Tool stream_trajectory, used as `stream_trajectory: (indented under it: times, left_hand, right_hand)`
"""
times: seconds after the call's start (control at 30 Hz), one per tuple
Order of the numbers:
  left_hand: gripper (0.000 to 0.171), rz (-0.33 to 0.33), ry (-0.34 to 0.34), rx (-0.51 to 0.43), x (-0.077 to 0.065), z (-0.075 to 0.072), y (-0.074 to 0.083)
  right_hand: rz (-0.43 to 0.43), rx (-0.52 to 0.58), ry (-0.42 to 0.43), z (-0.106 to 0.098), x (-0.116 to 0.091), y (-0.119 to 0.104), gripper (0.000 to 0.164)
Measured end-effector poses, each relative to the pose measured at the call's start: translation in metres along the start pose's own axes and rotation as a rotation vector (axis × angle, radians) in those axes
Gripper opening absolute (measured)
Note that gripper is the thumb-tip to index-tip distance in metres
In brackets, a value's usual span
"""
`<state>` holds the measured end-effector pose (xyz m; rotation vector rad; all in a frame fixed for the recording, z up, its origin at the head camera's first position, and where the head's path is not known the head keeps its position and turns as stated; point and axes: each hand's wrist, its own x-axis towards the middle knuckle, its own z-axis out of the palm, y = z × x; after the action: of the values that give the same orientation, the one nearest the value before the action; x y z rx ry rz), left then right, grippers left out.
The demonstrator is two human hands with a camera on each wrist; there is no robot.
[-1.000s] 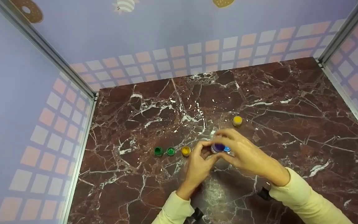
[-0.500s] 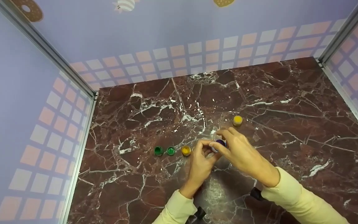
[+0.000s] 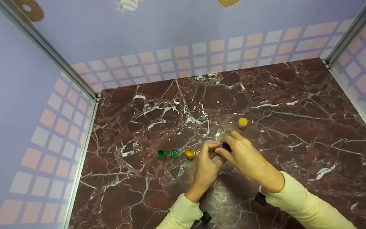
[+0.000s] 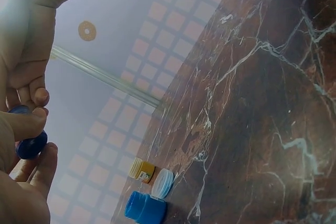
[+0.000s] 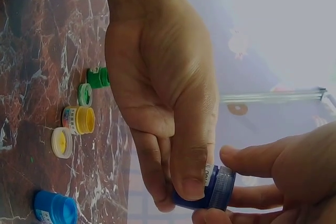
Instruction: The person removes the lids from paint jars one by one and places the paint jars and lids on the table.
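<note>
Above the table (image 3: 132, 197), the left hand (image 3: 206, 168) has its grip closed round a dark blue jar (image 5: 211, 184), while the right hand (image 3: 251, 159) pinches the jar's ribbed cap (image 5: 224, 188). Five jars show: that one, one green jar (image 3: 161, 154), one light blue jar (image 4: 149, 210), a yellow jar (image 3: 190, 154) and a second yellow jar (image 3: 242, 123), farther back. Three loose lids lie near them: green lid (image 3: 174, 154), yellow lid (image 5: 62, 143), blue lid (image 4: 163, 183). In the head view, the hands hide the light blue jar and partly cover the yellow lid.
</note>
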<state>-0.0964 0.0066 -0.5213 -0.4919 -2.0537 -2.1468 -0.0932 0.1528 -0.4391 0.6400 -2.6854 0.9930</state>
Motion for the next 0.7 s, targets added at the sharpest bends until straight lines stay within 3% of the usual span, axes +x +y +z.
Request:
stream_trajectory:
  times: [0.47,0.7]
  left_hand:
    - [0.031,-0.044,-0.043,-0.052,-0.001,-0.0029,-0.0012]
    - [0.032,-0.067,-0.103,-0.094,0.0024,-0.0084,-0.0005]
  right_hand:
    - [-0.049,0.01,-0.055,-0.0047,-0.0034,0.0015,0.017]
    - [-0.055,0.014,-0.097,-0.0092,-0.0025,0.0032,0.021]
